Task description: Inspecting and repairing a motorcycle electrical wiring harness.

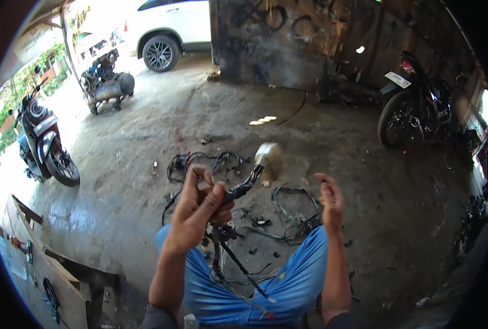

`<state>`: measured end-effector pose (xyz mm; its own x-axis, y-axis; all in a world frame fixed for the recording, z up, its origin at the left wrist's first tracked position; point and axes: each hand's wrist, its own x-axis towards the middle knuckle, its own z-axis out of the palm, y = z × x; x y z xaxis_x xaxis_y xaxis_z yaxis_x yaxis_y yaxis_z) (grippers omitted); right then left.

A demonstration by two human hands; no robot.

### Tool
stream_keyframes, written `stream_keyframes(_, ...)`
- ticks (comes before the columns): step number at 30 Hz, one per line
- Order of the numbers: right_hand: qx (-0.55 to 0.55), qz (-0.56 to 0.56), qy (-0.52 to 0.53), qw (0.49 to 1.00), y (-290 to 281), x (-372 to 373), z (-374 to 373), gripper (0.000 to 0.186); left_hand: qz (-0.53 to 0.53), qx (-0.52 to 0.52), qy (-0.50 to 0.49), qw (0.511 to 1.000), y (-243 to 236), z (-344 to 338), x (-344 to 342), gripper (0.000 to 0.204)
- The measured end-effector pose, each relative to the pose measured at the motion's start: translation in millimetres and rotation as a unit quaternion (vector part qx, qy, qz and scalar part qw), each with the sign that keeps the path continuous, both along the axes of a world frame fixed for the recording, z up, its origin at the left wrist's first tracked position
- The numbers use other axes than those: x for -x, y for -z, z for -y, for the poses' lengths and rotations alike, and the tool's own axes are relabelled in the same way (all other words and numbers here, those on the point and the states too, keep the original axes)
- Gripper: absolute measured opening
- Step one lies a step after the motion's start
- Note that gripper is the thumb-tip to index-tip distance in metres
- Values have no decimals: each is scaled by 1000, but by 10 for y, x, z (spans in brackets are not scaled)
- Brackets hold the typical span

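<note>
A view looking down from a person's head as they sit on a dirty concrete workshop floor (364, 181), knees in blue trousers (288, 285) spread apart. The left hand (197, 211) is raised in front of them, fingers clamped around a black wiring harness (238, 192), lifting it clear of the lap, seemingly so the wires hang free. At the top end of the harness, a pale, blurred connector block (267, 159) sticks up beyond the fist; the loose tail of the harness trails down across the trousers. The right hand (330, 203) hovers beside it, holding nothing, fingers loosely curled and slightly apart. More tangled wires (296, 211) lie on the floor just past the knees. 2 motorcycles stand well apart: 1 at left (41, 142), 1 at right (419, 104). A white car (170, 27) is parked outside.
</note>
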<state>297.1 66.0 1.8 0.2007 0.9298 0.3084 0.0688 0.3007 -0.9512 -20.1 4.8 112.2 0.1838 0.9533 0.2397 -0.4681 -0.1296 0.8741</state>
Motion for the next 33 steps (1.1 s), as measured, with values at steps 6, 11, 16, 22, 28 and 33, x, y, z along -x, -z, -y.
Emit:
stream_keyframes(6, -184, 333, 200, 903, -567, -1085, 526, 10, -67, 41, -19, 997, 456, -66, -125, 21)
stream_keyframes(11, 26, 198, 275, 940, -49, -2003, 1295, 21, -106, 73, 33, 991, 560, -95, -256, 25)
stream_keyframes(16, 331, 70, 326, 883, 1811, -2277, 2333, 20, -99, 88, 66, 989, 655, -138, -411, 23)
stream_keyframes(22, 294, 363, 357, 809, 2790, -1682, 3032, 22, -104, 101, 119, 982, 656, -66, -485, 31)
stream_keyframes(28, 403, 302, 359, 786, 3265, -1844, 3101, 19, -79, 115, 135, 981, 629, 37, -443, 34)
stream_keyframes(33, 415, 230, 274, 837, 3399, -1898, 2932, 17, -57, 136, 140, 979, 623, 115, -413, 35)
